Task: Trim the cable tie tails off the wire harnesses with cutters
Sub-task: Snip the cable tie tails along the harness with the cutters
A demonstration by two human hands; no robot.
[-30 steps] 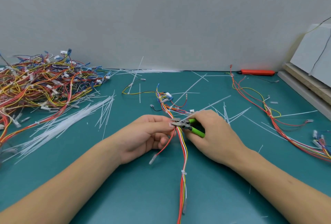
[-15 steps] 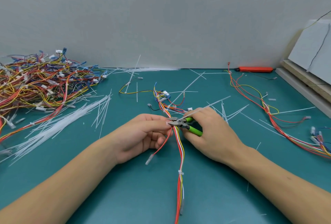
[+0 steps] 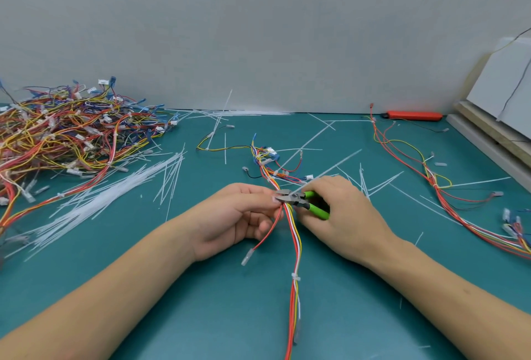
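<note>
The wire harness [image 3: 293, 233] is a slim bundle of red, orange, yellow and white insulated wires, running from the middle of the teal tabletop [image 3: 224, 310] toward the near edge; a small white cable tie [image 3: 295, 277] cinches it lower down; one loose red wire ends in a clear sleeve. The left hand [image 3: 238, 220] pinches the bundle at its upper part, the grip pressed on the wires; the right hand [image 3: 343, 216] curls round the glossy green handles of the cutters [image 3: 298, 201], whose grey metal nose meets the bundle beside the left fingertips. A translucent tie tail [image 3: 330, 170] slants up from there. A tangled heap of harnesses [image 3: 69, 135] lies far left; thin white trimmed tails [image 3: 109, 195] litter the matte surface.
</note>
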